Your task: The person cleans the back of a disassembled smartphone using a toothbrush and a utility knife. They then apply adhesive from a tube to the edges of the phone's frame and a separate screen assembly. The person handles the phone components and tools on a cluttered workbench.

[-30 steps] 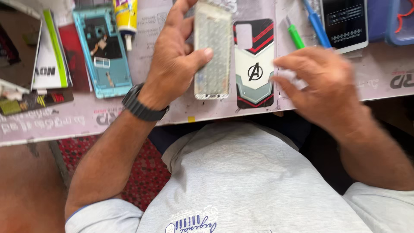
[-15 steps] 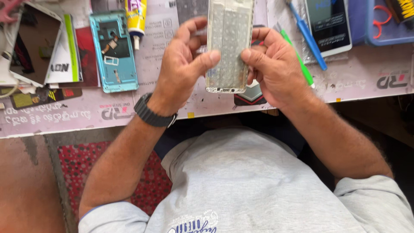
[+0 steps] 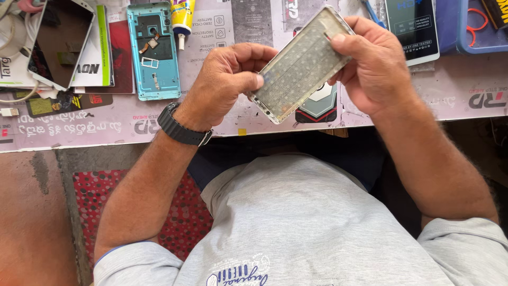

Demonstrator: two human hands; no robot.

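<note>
Both of my hands hold a flat, pale grey phone panel (image 3: 300,64) with a dotted surface, tilted diagonally above the worktable. My left hand (image 3: 225,85), with a black wristwatch (image 3: 180,128), pinches its lower left end. My right hand (image 3: 373,63) grips its upper right end, the index finger curled over the edge. Beneath the panel lies a dark phone case (image 3: 316,103) with a white and red emblem, mostly hidden.
An opened teal phone body (image 3: 154,50) lies at the left, a glue tube (image 3: 182,16) beside it. A dark-screened phone (image 3: 413,29) and a blue tray (image 3: 473,29) sit at the upper right. Another phone (image 3: 58,45) and booklets are far left. The table edge (image 3: 106,142) runs across.
My right hand came in and took the panel's far end. The panel turned from upright to a diagonal tilt and rose closer to the camera, covering the emblem case.
</note>
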